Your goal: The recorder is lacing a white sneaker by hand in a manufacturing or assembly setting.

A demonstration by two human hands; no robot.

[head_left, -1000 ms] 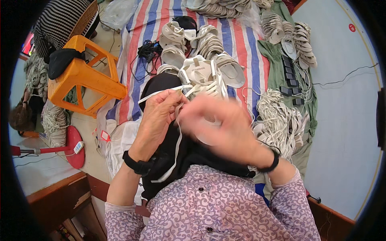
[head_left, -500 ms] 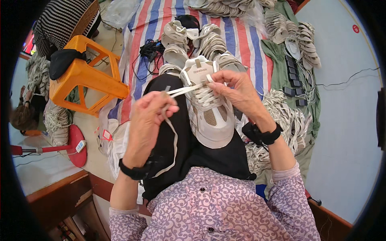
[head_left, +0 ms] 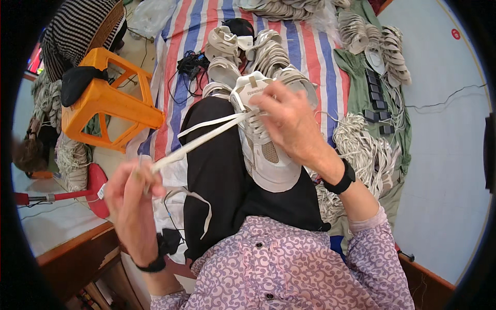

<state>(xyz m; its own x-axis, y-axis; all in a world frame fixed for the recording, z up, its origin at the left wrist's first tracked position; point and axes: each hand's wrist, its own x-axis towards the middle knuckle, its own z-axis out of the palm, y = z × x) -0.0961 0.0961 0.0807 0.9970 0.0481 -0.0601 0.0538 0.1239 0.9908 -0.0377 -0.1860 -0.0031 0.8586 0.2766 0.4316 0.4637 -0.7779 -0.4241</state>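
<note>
A beige and white shoe upper (head_left: 276,174) lies between my dark-trousered thighs, its toe toward me, with laces crossing its tongue. From its upper eyelets a pale flat shoelace (head_left: 202,139) stretches taut toward the left. My left hand (head_left: 133,199), somewhat blurred, is closed on that lace out past my left thigh. A second strand loops beside the taut one, and a loose lace end hangs over the thigh. My right hand (head_left: 292,124) bends over the eyelets, its fingertips closed at the lace and partly hiding the shoe.
More shoe uppers (head_left: 269,54) are stacked ahead on a striped sheet (head_left: 310,49). At the left stands an orange stool (head_left: 111,108) with a black item on top. Bundled laces (head_left: 361,142) and black boxy devices (head_left: 377,93) with cables lie to the right.
My left hand has swung left and toward me, drawing the shoelace out into a long taut line. My right hand has turned over and stays by the eyelets. The upper has barely moved.
</note>
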